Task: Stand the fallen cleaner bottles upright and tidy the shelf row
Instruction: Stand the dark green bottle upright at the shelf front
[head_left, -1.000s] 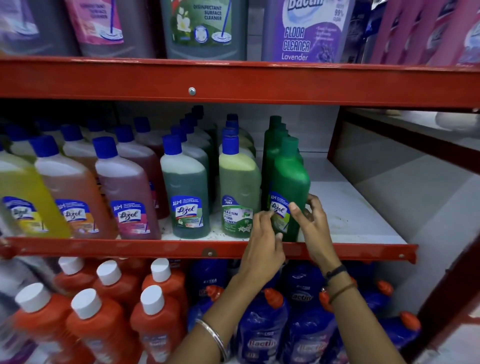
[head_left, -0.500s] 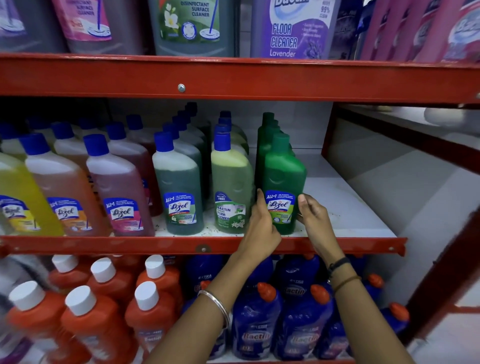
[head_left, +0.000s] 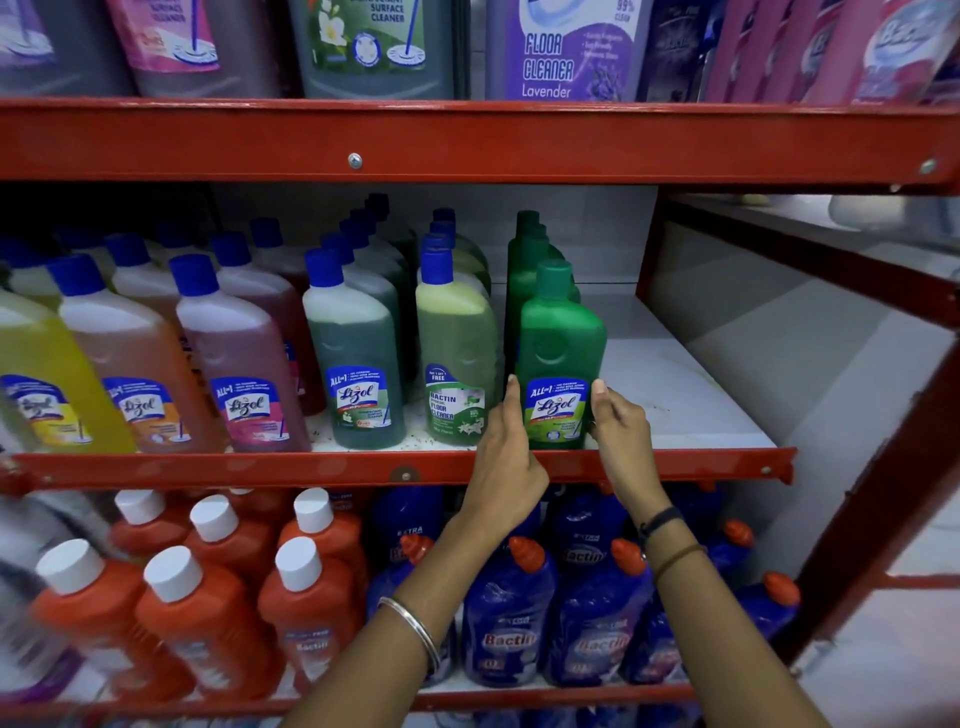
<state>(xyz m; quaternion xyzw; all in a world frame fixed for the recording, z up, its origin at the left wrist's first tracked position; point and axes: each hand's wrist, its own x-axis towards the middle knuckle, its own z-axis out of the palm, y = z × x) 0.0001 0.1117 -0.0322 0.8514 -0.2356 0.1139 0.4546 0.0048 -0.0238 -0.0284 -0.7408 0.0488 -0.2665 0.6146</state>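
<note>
Head view: green bottle (head_left: 561, 338) now faces forward; left hand (head_left: 506, 457) flat, right hand (head_left: 621, 436) gripping.

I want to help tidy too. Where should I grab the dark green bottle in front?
Probably its wide lower body, one palm on each side, reaching in from the front. The green bottle stands upright at the shelf edge, a pale green bottle close on its left, bare shelf on its right.

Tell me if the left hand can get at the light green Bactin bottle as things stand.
Probably yes. The left hand rests against the green Lizol bottle, right beside the Bactin bottle, which stands at the front of the shelf with no bottle before it.
</note>
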